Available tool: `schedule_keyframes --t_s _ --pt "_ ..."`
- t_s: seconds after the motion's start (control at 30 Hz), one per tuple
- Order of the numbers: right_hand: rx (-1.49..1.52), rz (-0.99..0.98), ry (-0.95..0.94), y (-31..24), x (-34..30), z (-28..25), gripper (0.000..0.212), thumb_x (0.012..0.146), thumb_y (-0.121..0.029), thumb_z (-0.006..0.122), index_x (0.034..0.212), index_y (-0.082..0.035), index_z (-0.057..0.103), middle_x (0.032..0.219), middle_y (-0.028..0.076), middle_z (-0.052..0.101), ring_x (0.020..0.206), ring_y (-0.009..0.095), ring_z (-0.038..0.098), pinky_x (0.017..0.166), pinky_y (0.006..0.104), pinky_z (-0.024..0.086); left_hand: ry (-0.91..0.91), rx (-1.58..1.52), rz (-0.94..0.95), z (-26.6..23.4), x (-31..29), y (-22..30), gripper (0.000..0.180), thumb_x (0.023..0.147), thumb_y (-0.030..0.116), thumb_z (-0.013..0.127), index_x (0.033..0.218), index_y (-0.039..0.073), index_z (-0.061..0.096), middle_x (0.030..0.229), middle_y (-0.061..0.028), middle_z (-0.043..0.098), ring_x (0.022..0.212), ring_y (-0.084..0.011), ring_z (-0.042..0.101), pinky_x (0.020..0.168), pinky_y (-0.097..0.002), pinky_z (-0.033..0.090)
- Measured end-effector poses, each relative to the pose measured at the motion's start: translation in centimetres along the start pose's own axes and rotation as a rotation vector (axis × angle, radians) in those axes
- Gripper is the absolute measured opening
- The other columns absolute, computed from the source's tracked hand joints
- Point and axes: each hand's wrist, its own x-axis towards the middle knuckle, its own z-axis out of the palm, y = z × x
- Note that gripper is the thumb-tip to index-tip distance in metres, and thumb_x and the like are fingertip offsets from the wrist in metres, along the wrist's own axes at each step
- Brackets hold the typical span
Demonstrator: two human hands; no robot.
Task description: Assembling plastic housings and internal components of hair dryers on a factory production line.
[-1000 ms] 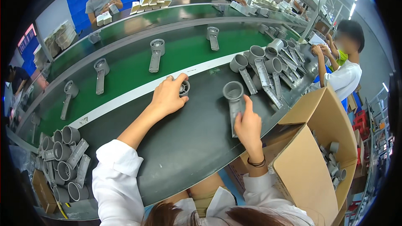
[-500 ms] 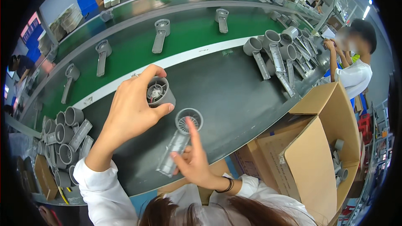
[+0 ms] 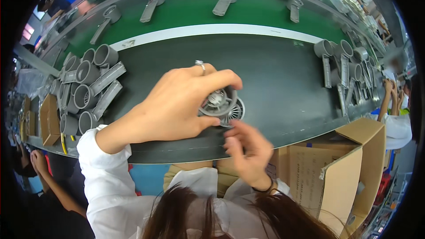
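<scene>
My left hand point(image 3: 186, 102) is closed round the rim of a round grey fan housing point(image 3: 217, 100), with a hub visible inside. Partly beneath this housing shows a round grey part with a radial grille point(image 3: 235, 111). A handle on the grille part is not visible; my left hand may cover it. At the near edge of the grille is my right hand point(image 3: 251, 152), its fingers bent and thumb drawn in close to them. Slight blur hides what, if anything, lies between those fingertips.
Grey handled housings are piled at the left point(image 3: 86, 73) and the right point(image 3: 347, 57) of the dark worktable point(image 3: 283, 84). Several more lie on the green conveyor point(image 3: 190, 13) beyond a white strip. An open cardboard box point(image 3: 341, 181) stands at the near right; co-workers are at both sides.
My head view has turned, shifting the scene. My left hand has brought the fan housing over the grille part. My right index finger has left the grille's inside and is now at its near edge.
</scene>
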Motion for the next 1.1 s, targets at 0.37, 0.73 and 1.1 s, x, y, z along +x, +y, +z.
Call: schedule_keyframes --t_s 0.37,0.73,1.1 --pt "-0.331 -0.449 -0.043 -4.4 6.4 -0.8 0.078 0.052 -0.018 0.086 0.120 0.003 0.054 0.112 0.011 0.060 0.083 0.027 0.057 0.072 0.0326 0.047 0.065 -0.117 0.262 1.2 -1.4 -0.6 0.082 0.059 0.001 0.076 0.133 0.010 0.040 0.096 -0.0160 0.061 0.084 -0.0337 0.061 0.066 -0.0392 0.049" --pt "-0.441 -0.420 -0.123 -4.1 7.5 -0.8 0.061 0.052 -0.007 0.082 0.108 -0.001 0.059 0.102 0.011 0.062 0.080 0.024 0.059 0.071 0.0322 0.048 0.190 -0.479 0.048 1.3 -4.7 -3.9 0.065 0.070 0.000 0.075 0.128 -0.002 0.046 0.116 -0.0157 0.058 0.088 -0.0215 0.062 0.077 -0.0316 0.052" --pt "-0.170 -0.407 -0.051 -2.6 7.1 1.4 0.066 0.055 -0.002 0.084 0.111 0.002 0.051 0.105 0.017 0.055 0.092 0.020 0.058 0.080 0.0310 0.049 0.359 -0.487 0.163 3.5 -5.2 -5.1 0.005 0.082 0.004 0.064 0.082 -0.001 0.063 0.092 -0.0143 0.064 0.075 -0.0236 0.061 0.064 -0.0300 0.048"
